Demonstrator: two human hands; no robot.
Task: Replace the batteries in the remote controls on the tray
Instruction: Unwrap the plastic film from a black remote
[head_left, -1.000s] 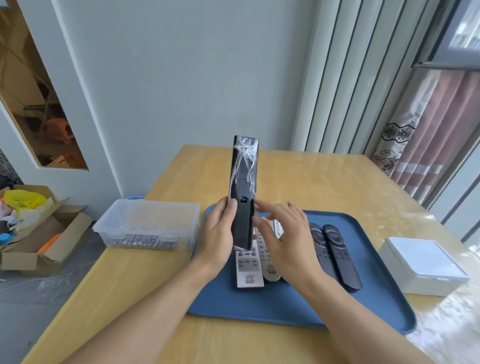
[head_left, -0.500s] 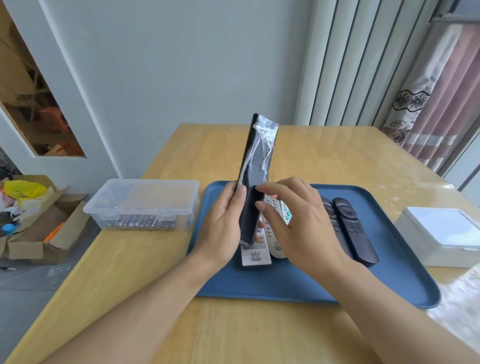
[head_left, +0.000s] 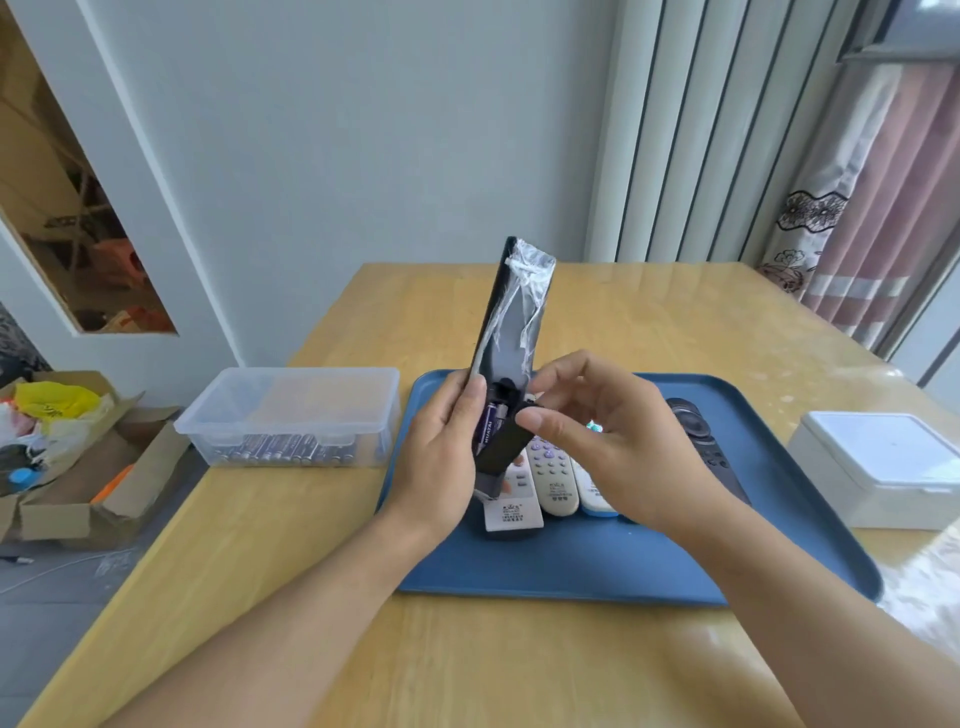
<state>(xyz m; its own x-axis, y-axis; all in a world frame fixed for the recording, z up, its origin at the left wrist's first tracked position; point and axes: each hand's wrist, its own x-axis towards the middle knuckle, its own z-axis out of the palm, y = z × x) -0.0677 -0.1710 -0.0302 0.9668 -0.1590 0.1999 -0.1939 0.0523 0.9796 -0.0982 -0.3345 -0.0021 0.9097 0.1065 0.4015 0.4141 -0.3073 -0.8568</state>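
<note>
My left hand (head_left: 441, 457) grips a long black remote (head_left: 511, 332), wrapped in clear plastic film, and holds it upright over the blue tray (head_left: 571, 571). Its battery bay is partly uncovered and a purple battery (head_left: 488, 423) shows inside. My right hand (head_left: 613, 441) pinches the black battery cover (head_left: 504, 441) at the remote's lower end. On the tray lie several more remotes: a white one (head_left: 511, 512), a beige one with purple buttons (head_left: 553, 475), a light one with a blue end (head_left: 597, 499) and a black one (head_left: 693, 423), all partly hidden by my hands.
A clear plastic box (head_left: 296, 415) holding several batteries stands left of the tray. To the tray's right is a white lidded box (head_left: 883, 467). The wooden table (head_left: 467, 665) ends at the left, where cardboard boxes (head_left: 78, 493) of clutter stand on the floor.
My right hand went from near the remote to pinching its battery cover, which has slid down and exposed a purple battery. The remote tilted slightly to the right.
</note>
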